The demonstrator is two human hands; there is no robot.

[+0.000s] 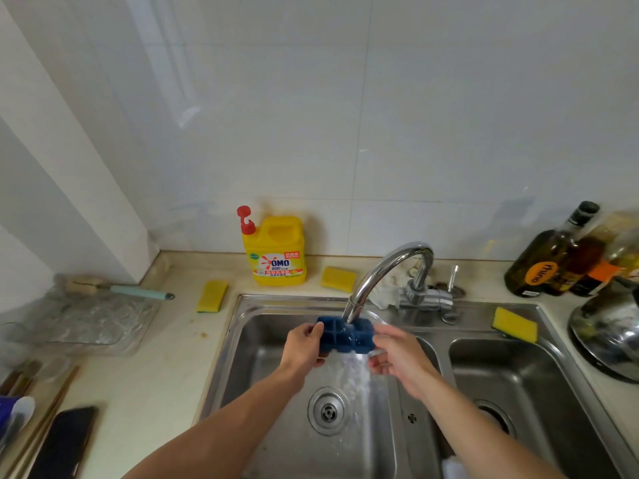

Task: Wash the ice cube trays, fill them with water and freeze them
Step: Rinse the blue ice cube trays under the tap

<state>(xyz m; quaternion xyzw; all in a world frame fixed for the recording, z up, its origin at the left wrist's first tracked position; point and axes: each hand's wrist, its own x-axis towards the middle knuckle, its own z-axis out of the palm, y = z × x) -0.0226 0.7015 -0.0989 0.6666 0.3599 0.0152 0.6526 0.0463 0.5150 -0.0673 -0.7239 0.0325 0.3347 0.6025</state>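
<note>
Against a white-tiled wall, a beige tabletop [162, 375] carries a yellow detergent jug [276, 254], yellow sponges [212, 295] and a steel double sink [238, 316]. Over the left basin, under the running faucet [390, 267], a blue ice cube tray [345, 337] is held at both ends. The left hand [302, 347] has its fingers [314, 330] curled round the left end, and the right hand [397, 354] pinches the right end.
</note>
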